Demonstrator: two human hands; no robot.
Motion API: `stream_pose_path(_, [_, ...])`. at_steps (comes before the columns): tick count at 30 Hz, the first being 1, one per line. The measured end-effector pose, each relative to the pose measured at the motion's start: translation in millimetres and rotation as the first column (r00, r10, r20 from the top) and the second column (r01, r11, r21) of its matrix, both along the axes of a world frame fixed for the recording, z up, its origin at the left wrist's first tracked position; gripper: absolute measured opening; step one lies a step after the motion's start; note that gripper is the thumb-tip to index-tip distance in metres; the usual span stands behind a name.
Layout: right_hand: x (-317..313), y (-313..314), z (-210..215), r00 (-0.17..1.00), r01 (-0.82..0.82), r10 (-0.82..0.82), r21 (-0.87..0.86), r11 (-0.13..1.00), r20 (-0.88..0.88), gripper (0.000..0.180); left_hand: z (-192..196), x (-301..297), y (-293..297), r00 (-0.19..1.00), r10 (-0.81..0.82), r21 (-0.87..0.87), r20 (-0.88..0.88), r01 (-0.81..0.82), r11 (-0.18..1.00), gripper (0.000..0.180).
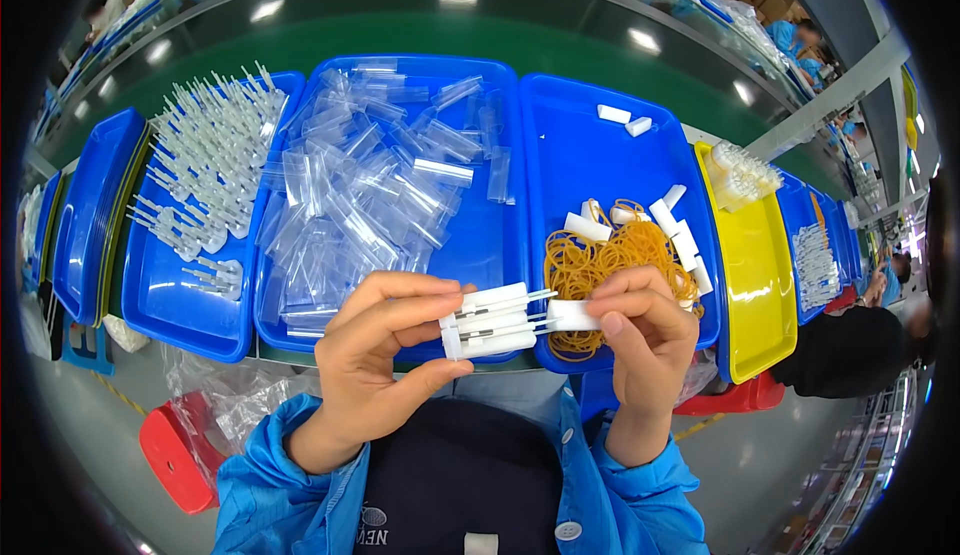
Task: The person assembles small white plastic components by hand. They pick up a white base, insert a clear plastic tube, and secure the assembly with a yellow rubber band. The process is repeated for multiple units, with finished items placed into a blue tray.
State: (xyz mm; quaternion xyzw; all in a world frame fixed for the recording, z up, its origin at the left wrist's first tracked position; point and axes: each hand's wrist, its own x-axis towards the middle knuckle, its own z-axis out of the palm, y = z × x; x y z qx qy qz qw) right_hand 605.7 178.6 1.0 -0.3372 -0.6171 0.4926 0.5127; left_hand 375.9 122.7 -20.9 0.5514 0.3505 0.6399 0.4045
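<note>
My left hand (372, 360) holds a white pronged plastic part (497, 323) by its base, fingers above and thumb below. White sleeve-like pieces sit on some of its prongs, and the thin tips point to the right. Between the thumb and fingers of my right hand (648, 340) is a small white block (571, 316), level with the prong tips and close against them; I cannot tell whether they touch. Directly behind my right hand lies a heap of yellow-brown rubber bands (585, 265), with more white blocks (683, 245) on and beside it.
Clear plastic sleeves (370, 195) fill the middle blue tray (490, 245). Left of it, a blue tray (180, 305) bears white pronged parts (215, 145). To the right stands a yellow tray (755, 305) with whitish pieces (742, 177). Red stools (178, 460) flank me; people work farther off.
</note>
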Motion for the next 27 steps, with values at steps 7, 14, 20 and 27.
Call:
stream_pose_path(7, [-7,-3,4,0.998,-0.048,0.048,-0.002,0.999,-0.045,0.019,-3,1,-1,0.996,-0.006,-0.049,-0.084,0.001,0.999,0.044])
stream_pose_path(14, [-7,-5,5,0.989,-0.018,0.003,0.102,0.995,0.15,0.023,-2,0,-1,0.996,-0.002,-0.052,-0.087,-0.002,0.999,0.045])
stream_pose_path(20, [-13,-8,12,0.97,-0.075,0.036,0.152,0.986,0.241,0.023,-1,0,-1,0.993,-0.041,-0.088,-0.115,0.031,0.996,0.045])
stream_pose_path(27, [-23,-16,8,0.951,-0.104,0.012,0.283,0.953,0.31,0.023,-3,1,-1,0.993,-0.068,-0.136,-0.101,0.054,0.989,0.045])
